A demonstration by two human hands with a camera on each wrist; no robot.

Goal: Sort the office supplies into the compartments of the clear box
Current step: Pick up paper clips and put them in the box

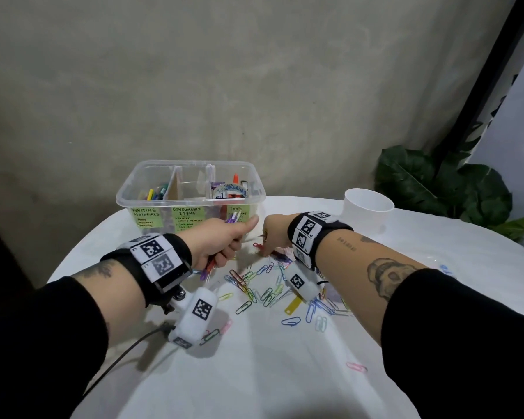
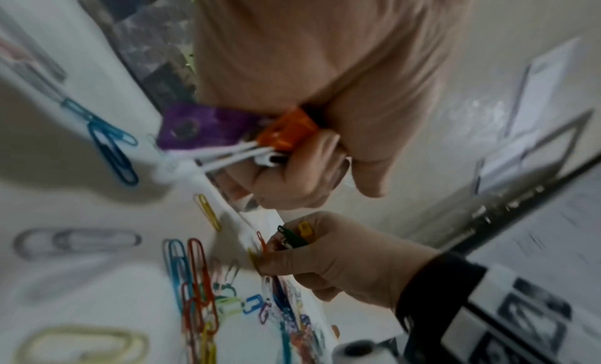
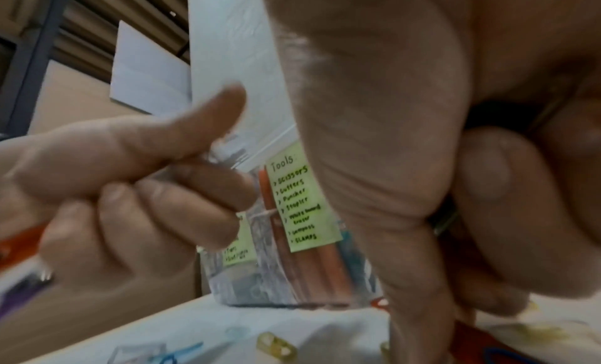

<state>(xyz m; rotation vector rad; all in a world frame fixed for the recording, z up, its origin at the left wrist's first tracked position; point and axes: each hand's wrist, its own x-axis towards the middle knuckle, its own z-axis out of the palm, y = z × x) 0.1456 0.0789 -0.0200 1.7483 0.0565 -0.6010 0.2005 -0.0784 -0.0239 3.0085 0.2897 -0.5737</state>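
The clear box (image 1: 139, 189) stands at the table's far edge, split into three compartments with green labels: writing materials, consumable items, tools (image 3: 299, 197). Pens lie in the left compartment and a tape roll (image 1: 230, 191) in the right one. My left hand (image 1: 229, 246) hovers just in front of the box, thumb up, gripping a bundle of purple, orange and white plastic fasteners (image 2: 260, 135). My right hand (image 1: 266, 240) reaches down to the table beside a red clip (image 1: 257, 245) and pinches small green and yellow clips (image 2: 296, 235). Coloured paper clips (image 1: 263, 285) lie scattered under both wrists.
A white cup (image 1: 368, 210) stands at the back right of the white table (image 1: 254, 373). A leafy plant (image 1: 442, 182) sits behind it. A yellow fastener strip (image 1: 293, 305) and a lone pink clip (image 1: 357, 367) lie nearer to me. A black cable (image 1: 127, 349) trails at the left.
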